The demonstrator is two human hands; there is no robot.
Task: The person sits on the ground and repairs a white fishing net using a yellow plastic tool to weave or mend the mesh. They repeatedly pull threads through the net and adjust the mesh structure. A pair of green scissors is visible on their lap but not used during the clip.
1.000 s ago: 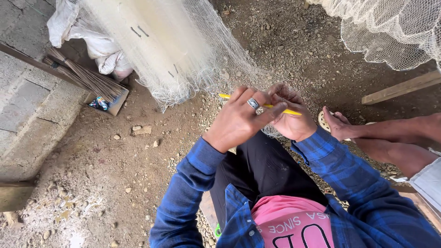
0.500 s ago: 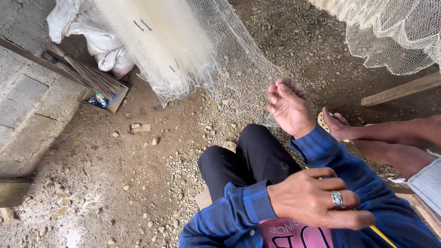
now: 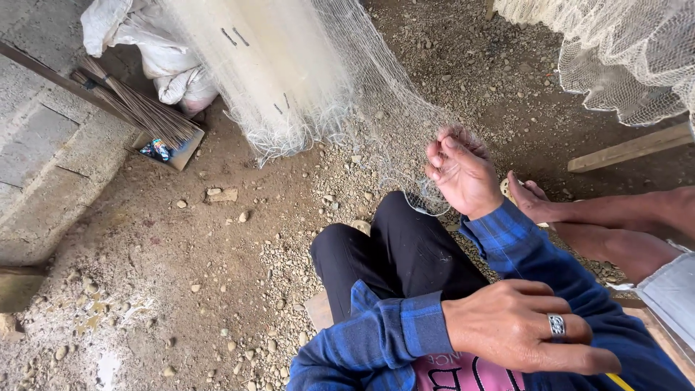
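Pale net [image 3: 376,108] (hanging upright) pinched by right hand [image 3: 463,174].

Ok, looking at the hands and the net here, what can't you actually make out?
Head view only:
- Yellow tool: only a tip shows; the left hand and the bottom edge hide the rest.
- Right hand: its grip on the net is unclear, the strands too fine.
- Small packet by the broom: too small to identify.
- Second person's legs: cut off at the right edge.
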